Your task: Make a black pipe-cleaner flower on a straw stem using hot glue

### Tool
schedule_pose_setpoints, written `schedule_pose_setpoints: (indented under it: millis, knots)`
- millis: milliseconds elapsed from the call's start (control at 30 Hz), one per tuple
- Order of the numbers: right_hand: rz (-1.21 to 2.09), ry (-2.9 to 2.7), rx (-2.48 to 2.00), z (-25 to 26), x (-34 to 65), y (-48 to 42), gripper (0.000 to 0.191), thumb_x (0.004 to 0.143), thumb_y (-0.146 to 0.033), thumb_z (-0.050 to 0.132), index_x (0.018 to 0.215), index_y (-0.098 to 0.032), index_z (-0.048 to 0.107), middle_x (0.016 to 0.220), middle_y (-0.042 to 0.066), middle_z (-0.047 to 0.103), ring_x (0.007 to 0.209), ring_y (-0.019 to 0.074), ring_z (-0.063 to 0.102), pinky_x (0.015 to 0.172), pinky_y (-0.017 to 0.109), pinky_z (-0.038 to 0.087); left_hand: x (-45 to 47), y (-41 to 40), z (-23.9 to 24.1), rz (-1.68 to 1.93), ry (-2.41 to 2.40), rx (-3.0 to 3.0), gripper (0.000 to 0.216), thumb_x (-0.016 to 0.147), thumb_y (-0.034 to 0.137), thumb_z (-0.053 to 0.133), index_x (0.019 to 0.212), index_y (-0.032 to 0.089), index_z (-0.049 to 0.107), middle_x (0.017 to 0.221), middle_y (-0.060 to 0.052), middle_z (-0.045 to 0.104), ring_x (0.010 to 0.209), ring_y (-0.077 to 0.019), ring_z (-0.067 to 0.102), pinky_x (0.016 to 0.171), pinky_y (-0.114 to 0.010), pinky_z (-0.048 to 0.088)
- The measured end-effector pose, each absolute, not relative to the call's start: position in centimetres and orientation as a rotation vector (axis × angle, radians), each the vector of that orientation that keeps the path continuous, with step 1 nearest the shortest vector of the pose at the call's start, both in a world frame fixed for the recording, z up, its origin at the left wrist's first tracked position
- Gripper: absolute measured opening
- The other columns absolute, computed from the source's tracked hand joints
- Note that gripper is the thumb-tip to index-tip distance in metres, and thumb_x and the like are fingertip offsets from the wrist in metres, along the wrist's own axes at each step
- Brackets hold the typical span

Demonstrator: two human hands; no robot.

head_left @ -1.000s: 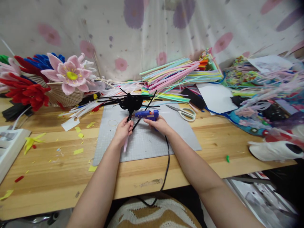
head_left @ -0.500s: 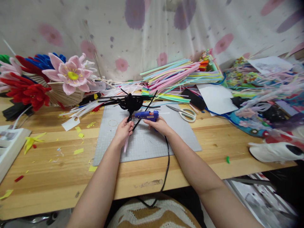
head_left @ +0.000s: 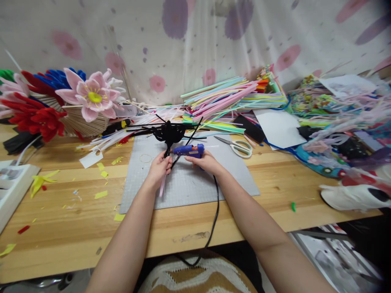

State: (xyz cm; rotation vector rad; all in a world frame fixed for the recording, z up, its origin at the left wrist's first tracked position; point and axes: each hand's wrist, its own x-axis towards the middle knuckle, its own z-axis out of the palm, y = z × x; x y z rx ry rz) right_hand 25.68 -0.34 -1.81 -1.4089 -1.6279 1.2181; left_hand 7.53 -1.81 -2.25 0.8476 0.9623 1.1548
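My left hand is closed around the stem of a black pipe-cleaner flower, whose thin black strands stick out sideways; a pale pink stem end hangs below my fist. My right hand grips a blue hot glue gun, its nozzle pointing left at the flower's base just above my left fingers. The gun's black cord runs down off the table edge. Both hands are over a grey cutting mat.
Scissors lie on the mat's far right. A heap of coloured pipe cleaners sits behind; a pink flower and red flowers stand at left. White sheets, craft clutter and a white object fill the right. Yellow scraps dot the wooden table.
Almost nothing differs: the glue gun has edged slightly lower toward the flower's base, and both hands keep their grips.
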Motion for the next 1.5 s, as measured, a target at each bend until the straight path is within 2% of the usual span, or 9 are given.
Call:
schedule_pose_setpoints:
  millis: [200,433,800,967,1100,1333,1433,1500]
  knots:
    - [1.163,-1.576,-1.456,-1.8,25.6,-0.1,0.041,0.061,-0.055,0.062,0.072,-0.015,0.06,0.055,-0.001,0.055,0.051,0.0103,0.049,0.051,0.023,0.039,7.6,-1.9,-2.2,1.159,0.972,0.847,0.024,0.07,0.02,0.058,0.092,0.015,0.05,0.057,0.006,0.043,0.038,-0.0015,0.025,0.034,-0.013,0.016]
    - [1.245,-1.663,-1.403,-1.3,25.9,-0.2,0.043,0.061,-0.053,0.063,0.082,-0.016,0.063,0.063,0.0,0.059,0.055,0.0113,0.052,0.053,0.024,0.042,7.5,-1.8,-2.2,1.151,0.96,0.855,0.026,0.07,0.021,0.058,0.094,0.015,0.051,0.058,0.006,0.042,0.039,-0.0012,0.025,0.034,-0.013,0.016]
    - [1.264,-1.662,-1.376,-1.0,26.0,-0.2,0.043,0.061,-0.051,0.064,0.086,-0.015,0.064,0.065,0.001,0.059,0.055,0.0106,0.052,0.053,0.024,0.043,7.5,-2.0,-1.9,1.148,0.948,0.83,0.025,0.07,0.019,0.058,0.094,0.015,0.052,0.058,0.005,0.043,0.039,-0.0018,0.026,0.034,-0.013,0.016]
    - [1.213,-1.595,-1.422,-1.0,26.4,-0.1,0.039,0.06,-0.05,0.065,0.078,-0.015,0.063,0.062,0.002,0.06,0.055,0.0111,0.054,0.055,0.024,0.045,7.4,-1.9,-2.0,1.175,0.938,0.799,0.027,0.069,0.018,0.06,0.094,0.015,0.053,0.059,0.005,0.044,0.04,-0.0018,0.027,0.034,-0.013,0.016]
    - [1.265,-1.46,-1.33,-0.1,27.9,-0.3,0.037,0.059,-0.046,0.067,0.079,-0.014,0.063,0.073,0.005,0.065,0.063,0.0126,0.058,0.061,0.025,0.048,7.1,-1.9,-1.8,1.186,0.899,0.766,0.032,0.068,0.017,0.06,0.099,0.014,0.053,0.06,0.004,0.044,0.04,-0.0011,0.027,0.034,-0.011,0.018]
    - [1.059,-1.377,-1.547,0.1,34.8,-0.8,0.041,0.061,-0.05,0.064,0.078,-0.013,0.062,0.077,0.009,0.065,0.057,0.0109,0.056,0.054,0.023,0.044,6.1,-1.8,-0.9,1.296,0.774,0.655,0.029,0.066,0.013,0.063,0.095,0.016,0.057,0.064,0.004,0.043,0.043,-0.0004,0.03,0.033,-0.009,0.021]
    - [0.85,-1.317,-1.758,-1.4,36.9,-0.6,0.048,0.058,-0.055,0.064,0.079,-0.013,0.064,0.073,0.009,0.066,0.058,0.0143,0.057,0.054,0.026,0.044,5.7,-1.5,-0.8,1.355,0.78,0.634,0.031,0.066,0.011,0.061,0.096,0.017,0.057,0.063,0.004,0.043,0.042,-0.0006,0.031,0.033,-0.009,0.022]
    - [0.707,-1.303,-1.858,-2.4,37.2,-0.3,0.053,0.056,-0.059,0.063,0.083,-0.014,0.065,0.076,0.01,0.066,0.067,0.019,0.06,0.06,0.03,0.045,5.4,-1.3,-0.8,1.38,0.794,0.635,0.032,0.067,0.01,0.06,0.097,0.018,0.057,0.063,0.004,0.044,0.042,-0.0009,0.032,0.033,-0.009,0.023]
